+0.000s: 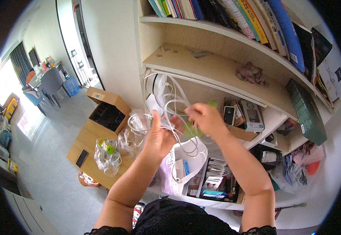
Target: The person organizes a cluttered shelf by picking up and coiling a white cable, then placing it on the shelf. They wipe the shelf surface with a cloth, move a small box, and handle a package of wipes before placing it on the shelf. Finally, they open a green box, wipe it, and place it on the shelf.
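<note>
Loops of white cable [166, 102] hang between my two hands, in front of the shelves. My left hand [159, 137] holds part of the cable across its fingers, thumb pointing up. Opposite it, my right hand [206, 118] pinches another stretch of cable; its fingertips are a little blurred. A white round device [155, 84] sits above the left hand at the shelf's left side, partly behind the loops. Directly below the hands stands an open white bag [171, 184], with a blue-and-white box [185, 167] inside and cable hanging over its mouth.
A wooden table [78, 143] at left carries an open cardboard box [107, 113], clear plastic bags [107, 156] and a phone [82, 158]. To the right are an open drawer [215, 184] of packets, a boxed item [253, 116] and a dark green box [307, 111]. Books [256, 23] fill the upper shelf.
</note>
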The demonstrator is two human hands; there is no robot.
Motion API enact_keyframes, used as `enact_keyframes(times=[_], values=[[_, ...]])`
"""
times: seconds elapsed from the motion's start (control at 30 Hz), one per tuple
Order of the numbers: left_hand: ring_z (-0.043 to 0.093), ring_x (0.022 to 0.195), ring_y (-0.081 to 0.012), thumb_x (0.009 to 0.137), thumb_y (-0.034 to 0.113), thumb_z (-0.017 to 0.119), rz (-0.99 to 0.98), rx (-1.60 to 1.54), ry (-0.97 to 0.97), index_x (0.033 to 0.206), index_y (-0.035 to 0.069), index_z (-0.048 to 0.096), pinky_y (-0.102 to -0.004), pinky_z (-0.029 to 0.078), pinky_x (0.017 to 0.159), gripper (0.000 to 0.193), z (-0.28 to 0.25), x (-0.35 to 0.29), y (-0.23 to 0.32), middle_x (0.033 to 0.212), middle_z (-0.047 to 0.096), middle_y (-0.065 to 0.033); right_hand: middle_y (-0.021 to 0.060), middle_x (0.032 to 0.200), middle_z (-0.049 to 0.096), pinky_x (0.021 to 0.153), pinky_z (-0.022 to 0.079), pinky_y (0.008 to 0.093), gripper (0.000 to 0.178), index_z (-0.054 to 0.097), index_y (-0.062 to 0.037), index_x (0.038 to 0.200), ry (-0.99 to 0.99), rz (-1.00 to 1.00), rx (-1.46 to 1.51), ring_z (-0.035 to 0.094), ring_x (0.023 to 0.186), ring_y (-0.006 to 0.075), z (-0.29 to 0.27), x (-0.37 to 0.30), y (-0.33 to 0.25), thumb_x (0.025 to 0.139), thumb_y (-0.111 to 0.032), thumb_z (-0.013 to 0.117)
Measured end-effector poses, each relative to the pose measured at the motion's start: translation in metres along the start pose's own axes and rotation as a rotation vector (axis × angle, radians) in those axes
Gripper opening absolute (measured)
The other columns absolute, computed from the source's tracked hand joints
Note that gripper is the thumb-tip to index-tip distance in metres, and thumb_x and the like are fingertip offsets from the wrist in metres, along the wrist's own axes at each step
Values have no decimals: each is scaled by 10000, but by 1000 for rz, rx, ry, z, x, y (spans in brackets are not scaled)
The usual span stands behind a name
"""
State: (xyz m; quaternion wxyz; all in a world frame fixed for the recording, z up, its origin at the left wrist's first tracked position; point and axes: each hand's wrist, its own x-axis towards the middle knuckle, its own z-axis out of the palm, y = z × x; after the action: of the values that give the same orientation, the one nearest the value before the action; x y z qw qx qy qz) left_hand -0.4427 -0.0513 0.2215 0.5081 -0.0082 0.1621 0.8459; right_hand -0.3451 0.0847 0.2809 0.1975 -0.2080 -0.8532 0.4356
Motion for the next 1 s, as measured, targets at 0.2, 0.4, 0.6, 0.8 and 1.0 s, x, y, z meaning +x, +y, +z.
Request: enact_keyframes(times=[0.2, 0.4, 0.6, 0.8, 1.0], values=[[602, 856, -218, 937, 276, 515, 1, 81, -98, 971, 81, 564, -376, 489, 818, 203, 30, 18, -15, 899, 618, -80, 147, 897, 643, 759, 489, 390, 223, 658, -38, 928, 122, -411, -618, 613, 832, 329, 20, -20, -28, 817, -223, 603], [557, 660, -175, 903, 233, 584, 116, 13, -50, 817, 116, 489, -427, 498, 778, 174, 52, 38, -10, 718, 549, -16, 157, 919, 640, 786, 474, 402, 193, 662, -36, 862, 546, -397, -560, 612, 861, 318, -98, 28, -29, 798, -215, 630], [437, 524, -120, 831, 258, 683, 45, 62, -5, 782, 136, 539, -317, 460, 660, 195, 80, 54, -7, 593, 461, 33, 215, 1445, 277, 1062, 249, 502, 782, 526, -114, 1264, 646, 312, -1034, 253, 1317, 426, -227, 87, 48, 660, -576, 709], [494, 549, -132, 868, 234, 635, 13, 4, -66, 868, 113, 579, -341, 476, 728, 134, 101, 82, -3, 608, 506, 18, 180, 1098, 620, 906, 454, 358, 545, 618, -94, 1132, 334, 100, -637, 595, 1020, 291, -214, 111, 65, 656, -345, 707], [603, 741, -193, 890, 211, 592, 30, 23, -138, 962, 103, 586, -436, 483, 859, 130, 84, 103, 18, 799, 613, -27, 151, 1122, 604, 914, 444, 370, 545, 556, -90, 1199, 442, -15, -215, 575, 1032, 285, -252, 106, 58, 697, -229, 716]])
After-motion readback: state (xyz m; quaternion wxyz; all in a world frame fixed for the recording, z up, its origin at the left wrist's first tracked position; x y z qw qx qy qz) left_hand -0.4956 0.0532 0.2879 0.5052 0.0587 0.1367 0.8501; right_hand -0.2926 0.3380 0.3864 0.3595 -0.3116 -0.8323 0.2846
